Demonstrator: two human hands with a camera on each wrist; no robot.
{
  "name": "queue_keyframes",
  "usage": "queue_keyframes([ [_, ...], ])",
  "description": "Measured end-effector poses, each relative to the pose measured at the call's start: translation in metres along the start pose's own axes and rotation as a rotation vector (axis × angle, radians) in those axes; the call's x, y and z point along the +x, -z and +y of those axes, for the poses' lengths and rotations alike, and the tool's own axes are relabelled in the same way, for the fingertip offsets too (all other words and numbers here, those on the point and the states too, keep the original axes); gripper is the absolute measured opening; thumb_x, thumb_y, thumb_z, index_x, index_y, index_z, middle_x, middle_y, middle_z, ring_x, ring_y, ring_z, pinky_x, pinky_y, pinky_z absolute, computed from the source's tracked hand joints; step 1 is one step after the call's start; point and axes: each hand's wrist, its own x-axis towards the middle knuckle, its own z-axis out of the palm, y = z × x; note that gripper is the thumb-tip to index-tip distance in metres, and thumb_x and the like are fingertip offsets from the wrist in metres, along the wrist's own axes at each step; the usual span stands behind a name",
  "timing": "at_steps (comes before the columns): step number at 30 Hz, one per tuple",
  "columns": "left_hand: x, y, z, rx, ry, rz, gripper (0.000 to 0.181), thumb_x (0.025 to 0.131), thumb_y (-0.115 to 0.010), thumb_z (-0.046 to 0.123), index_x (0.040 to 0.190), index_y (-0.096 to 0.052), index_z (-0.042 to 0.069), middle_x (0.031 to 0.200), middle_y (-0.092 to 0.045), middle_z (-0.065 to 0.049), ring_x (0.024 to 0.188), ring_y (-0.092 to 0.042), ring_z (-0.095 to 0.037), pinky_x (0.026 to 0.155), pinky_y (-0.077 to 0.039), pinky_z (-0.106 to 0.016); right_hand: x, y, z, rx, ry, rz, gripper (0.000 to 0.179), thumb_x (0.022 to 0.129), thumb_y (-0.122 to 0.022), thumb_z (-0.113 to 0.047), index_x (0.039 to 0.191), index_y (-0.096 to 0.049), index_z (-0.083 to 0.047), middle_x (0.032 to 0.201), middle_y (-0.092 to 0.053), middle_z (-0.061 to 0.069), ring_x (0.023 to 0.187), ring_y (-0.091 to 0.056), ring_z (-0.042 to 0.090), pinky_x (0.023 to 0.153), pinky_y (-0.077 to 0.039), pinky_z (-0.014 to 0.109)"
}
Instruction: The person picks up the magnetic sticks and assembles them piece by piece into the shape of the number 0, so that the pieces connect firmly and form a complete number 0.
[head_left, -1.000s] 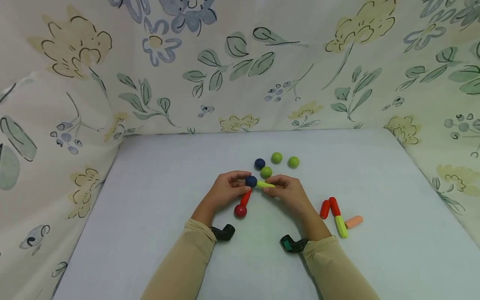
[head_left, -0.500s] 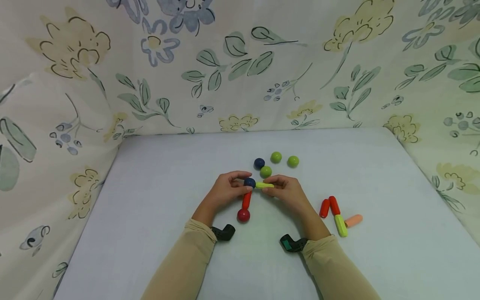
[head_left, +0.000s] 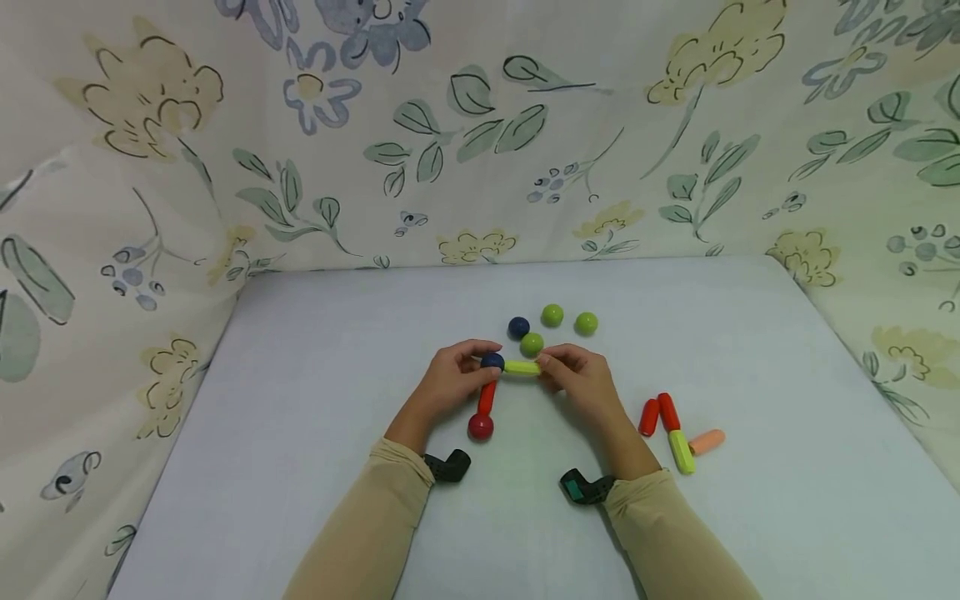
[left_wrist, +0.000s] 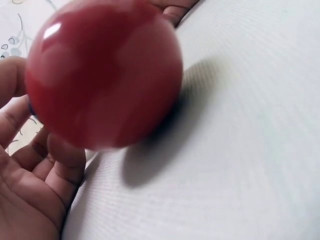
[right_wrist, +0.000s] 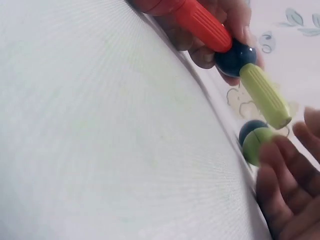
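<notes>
My left hand (head_left: 448,380) pinches a dark blue ball (head_left: 492,361) between thumb and fingers. From that ball a red ribbed stick (head_left: 486,399) runs toward me, ending in a red ball (head_left: 481,427); the red ball (left_wrist: 105,75) fills much of the left wrist view. A yellow-green ribbed stick (head_left: 521,367) juts rightward from the blue ball. My right hand (head_left: 581,379) is close by this stick's free end. In the right wrist view, the end of the yellow-green stick (right_wrist: 265,97) shows bare, with a gap between it and the right fingers (right_wrist: 272,190).
Behind the hands lie another dark blue ball (head_left: 518,327) and several green balls (head_left: 552,315). To the right are two red sticks (head_left: 649,417), a yellow-green stick (head_left: 682,452) and an orange stick (head_left: 707,442). A flowered cloth (head_left: 480,167) rises behind the white table (head_left: 337,333).
My right fingers have slid off the yellow-green stick toward its right end, leaving more of it showing. The joined sticks and balls have shifted slightly left in my left hand.
</notes>
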Motion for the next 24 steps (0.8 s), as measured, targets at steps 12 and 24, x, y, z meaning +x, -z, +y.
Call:
queue_keyframes([
  [12, -0.0002, 0.0001, 0.0015, -0.018, 0.006, 0.03, 0.034, 0.091, -0.071, 0.022, 0.124, -0.068, 0.019, 0.101, -0.062, -0.004, 0.084, -0.055, -0.023, 0.067, -0.047, -0.028, 0.0008, 0.0029, 0.0029, -0.412, 0.185, 0.064, 0.04, 0.096, -0.058, -0.01, 0.134, -0.06, -0.019, 0.125, -0.052, 0.009, 0.093, -0.051, 0.022, 0.079, -0.048, 0.032],
  [24, -0.0009, 0.0021, 0.0014, -0.028, 0.018, 0.063, 0.033, 0.09, -0.071, 0.021, 0.123, -0.069, 0.021, 0.106, -0.063, -0.003, 0.091, -0.054, -0.024, 0.073, -0.046, -0.031, 0.0013, -0.0015, -0.0001, -0.459, 0.224, 0.075, 0.049, 0.087, -0.071, -0.008, 0.133, -0.057, -0.016, 0.139, -0.047, 0.011, 0.09, -0.057, 0.021, 0.083, -0.052, 0.039],
])
